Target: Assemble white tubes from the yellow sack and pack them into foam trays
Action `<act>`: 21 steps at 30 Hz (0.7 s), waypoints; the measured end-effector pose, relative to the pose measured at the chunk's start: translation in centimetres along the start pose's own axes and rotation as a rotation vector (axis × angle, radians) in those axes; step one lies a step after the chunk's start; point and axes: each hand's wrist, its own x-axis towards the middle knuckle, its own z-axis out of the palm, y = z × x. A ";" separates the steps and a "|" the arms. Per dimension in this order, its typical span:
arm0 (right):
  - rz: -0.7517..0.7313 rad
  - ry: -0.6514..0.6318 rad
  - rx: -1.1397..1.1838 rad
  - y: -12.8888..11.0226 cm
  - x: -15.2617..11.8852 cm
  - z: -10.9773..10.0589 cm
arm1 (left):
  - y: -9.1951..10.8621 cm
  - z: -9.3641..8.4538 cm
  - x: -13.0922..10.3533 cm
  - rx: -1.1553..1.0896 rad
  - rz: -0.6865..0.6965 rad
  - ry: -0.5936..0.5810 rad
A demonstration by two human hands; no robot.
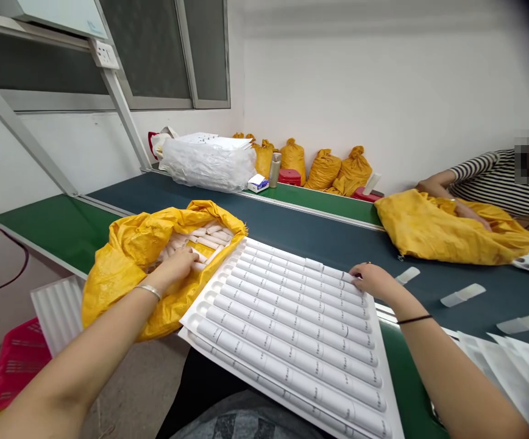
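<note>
My left hand (pixel 180 268) reaches into an open yellow woven bag (pixel 127 250) full of loose white tubes (pixel 216 231). Its fingers are curled closed around a white tube among the others. A white moulded tray (pixel 203 300) lies tilted across my lap and the table edge, its grooves filled with rows of white tubes (pixel 287 323) bearing small dark print. At the tray's far right corner, my right hand (pixel 376 283) pinches the end of a white tube in the top row. Some groove ends along the tray's left side are bare.
A dark belt (pixel 292 213) with green borders crosses ahead. Translucent tubes (pixel 463 295) lie on it at right. Across it, a person in a striped sleeve (pixel 475 164) has a hand on another yellow bag (pixel 433 225). Plastic-wrapped sheets (pixel 207 161) and a bottle (pixel 274 169) stand behind.
</note>
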 end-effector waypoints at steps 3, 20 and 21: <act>0.048 0.165 0.118 -0.2 -2.3 -0.8 | 2.3 -1.2 -2.1 -0.067 0.078 0.207; -0.636 0.525 0.775 -11.8 -14.7 -3.1 | 20.5 1.7 -8.0 -0.450 0.724 0.191; -0.663 0.525 0.726 -11.5 -14.9 -3.3 | 20.7 1.5 -8.1 -0.421 0.748 0.181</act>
